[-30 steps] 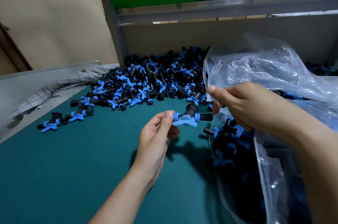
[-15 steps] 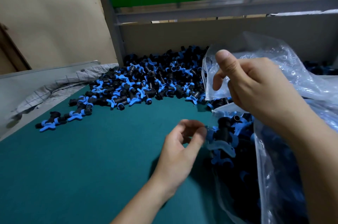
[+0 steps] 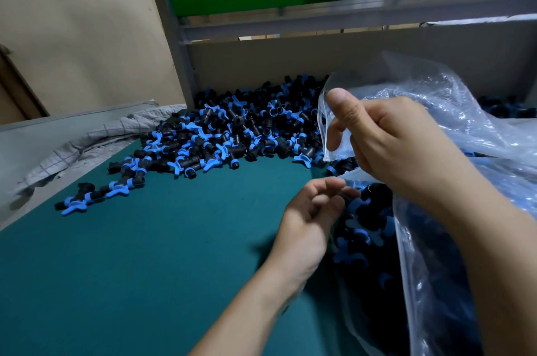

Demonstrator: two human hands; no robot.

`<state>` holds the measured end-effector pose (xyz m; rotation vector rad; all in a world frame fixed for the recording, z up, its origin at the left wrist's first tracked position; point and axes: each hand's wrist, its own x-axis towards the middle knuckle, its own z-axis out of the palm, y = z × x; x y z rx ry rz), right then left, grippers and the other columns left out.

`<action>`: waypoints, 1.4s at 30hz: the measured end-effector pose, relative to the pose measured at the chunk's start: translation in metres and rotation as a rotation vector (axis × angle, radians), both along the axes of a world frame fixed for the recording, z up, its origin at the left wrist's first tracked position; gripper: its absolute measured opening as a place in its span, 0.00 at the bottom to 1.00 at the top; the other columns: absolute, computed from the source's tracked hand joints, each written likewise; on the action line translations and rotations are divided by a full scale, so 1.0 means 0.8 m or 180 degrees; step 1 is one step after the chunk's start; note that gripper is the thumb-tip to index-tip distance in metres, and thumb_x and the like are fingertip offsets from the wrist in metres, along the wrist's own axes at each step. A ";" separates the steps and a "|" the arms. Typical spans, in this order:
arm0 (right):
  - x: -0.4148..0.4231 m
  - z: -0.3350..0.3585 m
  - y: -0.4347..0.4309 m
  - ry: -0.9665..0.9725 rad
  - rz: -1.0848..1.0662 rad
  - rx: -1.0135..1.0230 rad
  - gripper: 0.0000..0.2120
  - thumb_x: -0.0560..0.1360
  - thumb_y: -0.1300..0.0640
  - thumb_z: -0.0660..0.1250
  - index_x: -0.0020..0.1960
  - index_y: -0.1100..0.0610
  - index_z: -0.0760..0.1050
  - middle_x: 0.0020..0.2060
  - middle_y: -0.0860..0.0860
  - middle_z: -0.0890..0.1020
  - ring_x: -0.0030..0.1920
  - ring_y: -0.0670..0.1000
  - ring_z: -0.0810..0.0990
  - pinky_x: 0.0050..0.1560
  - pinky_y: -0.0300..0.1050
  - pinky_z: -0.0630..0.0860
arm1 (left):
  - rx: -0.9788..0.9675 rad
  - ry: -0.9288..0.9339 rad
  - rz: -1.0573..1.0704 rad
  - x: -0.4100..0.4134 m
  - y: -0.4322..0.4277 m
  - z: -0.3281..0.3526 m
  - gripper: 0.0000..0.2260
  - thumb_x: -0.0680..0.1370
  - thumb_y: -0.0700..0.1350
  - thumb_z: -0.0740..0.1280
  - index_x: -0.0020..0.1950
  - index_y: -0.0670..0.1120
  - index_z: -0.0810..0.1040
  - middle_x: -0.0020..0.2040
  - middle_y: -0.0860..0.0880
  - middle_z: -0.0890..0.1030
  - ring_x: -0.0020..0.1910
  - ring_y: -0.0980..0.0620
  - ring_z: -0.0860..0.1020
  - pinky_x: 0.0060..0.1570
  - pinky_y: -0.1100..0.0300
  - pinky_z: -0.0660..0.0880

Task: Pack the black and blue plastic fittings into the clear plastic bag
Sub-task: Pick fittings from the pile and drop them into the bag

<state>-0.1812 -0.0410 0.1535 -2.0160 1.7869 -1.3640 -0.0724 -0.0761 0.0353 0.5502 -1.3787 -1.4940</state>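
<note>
A right hand (image 3: 401, 146) is pinching the clear plastic bag (image 3: 465, 117) open while the left hand (image 3: 312, 210), loosely curled and empty, is hovering beside bagged fittings (image 3: 369, 216).

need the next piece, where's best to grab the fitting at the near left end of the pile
Probably pinch the fitting by its blue wings, from above on the near side: it lies flat on the teal mat with bare mat in front. Use the left hand; the right hand holds the clear plastic bag.
</note>
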 end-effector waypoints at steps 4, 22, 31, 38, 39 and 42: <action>0.000 -0.001 0.000 0.0017 0.0022 0.0028 0.31 0.79 0.32 0.50 0.33 0.49 0.78 0.22 0.58 0.72 0.22 0.48 0.70 0.28 0.37 0.63 | -0.0299 -0.0023 0.0349 -0.011 0.000 0.012 0.08 0.80 0.33 0.64 0.50 0.44 0.79 0.44 0.53 0.84 0.43 0.60 0.79 0.47 0.68 0.73; 0.002 0.001 0.002 0.0067 -0.0028 0.0189 0.31 0.79 0.31 0.49 0.33 0.50 0.78 0.20 0.53 0.71 0.22 0.46 0.71 0.30 0.44 0.65 | -0.3908 -0.1994 0.1141 -0.009 0.035 -0.022 0.15 0.74 0.35 0.67 0.60 0.42 0.79 0.57 0.49 0.73 0.49 0.46 0.77 0.50 0.58 0.75; 0.003 0.001 0.002 0.0118 0.0034 0.0229 0.31 0.79 0.32 0.50 0.33 0.51 0.78 0.18 0.50 0.71 0.21 0.46 0.73 0.27 0.36 0.65 | -0.3244 -0.1925 0.0807 0.005 0.040 -0.014 0.12 0.80 0.42 0.64 0.63 0.44 0.78 0.57 0.48 0.80 0.57 0.48 0.76 0.58 0.56 0.72; 0.005 -0.002 0.000 0.0288 -0.0021 0.0393 0.31 0.78 0.32 0.49 0.34 0.50 0.79 0.19 0.45 0.73 0.24 0.43 0.74 0.28 0.35 0.65 | -0.2311 -0.2137 0.1737 0.019 0.008 -0.022 0.10 0.83 0.48 0.56 0.60 0.50 0.75 0.54 0.53 0.78 0.54 0.51 0.76 0.56 0.54 0.73; 0.005 -0.002 0.000 0.0317 -0.0031 0.0400 0.31 0.78 0.32 0.48 0.34 0.50 0.79 0.19 0.45 0.73 0.24 0.43 0.74 0.28 0.35 0.64 | -0.2090 -0.2207 0.1784 0.021 0.001 -0.027 0.11 0.82 0.48 0.56 0.61 0.50 0.74 0.55 0.53 0.78 0.56 0.51 0.76 0.56 0.53 0.73; 0.004 -0.002 0.000 0.0332 -0.0030 0.0388 0.31 0.78 0.32 0.49 0.34 0.50 0.79 0.18 0.43 0.73 0.24 0.42 0.74 0.29 0.35 0.65 | -0.1592 -0.2476 0.1763 0.027 -0.016 -0.043 0.14 0.82 0.47 0.55 0.64 0.49 0.73 0.61 0.50 0.79 0.60 0.49 0.76 0.59 0.51 0.73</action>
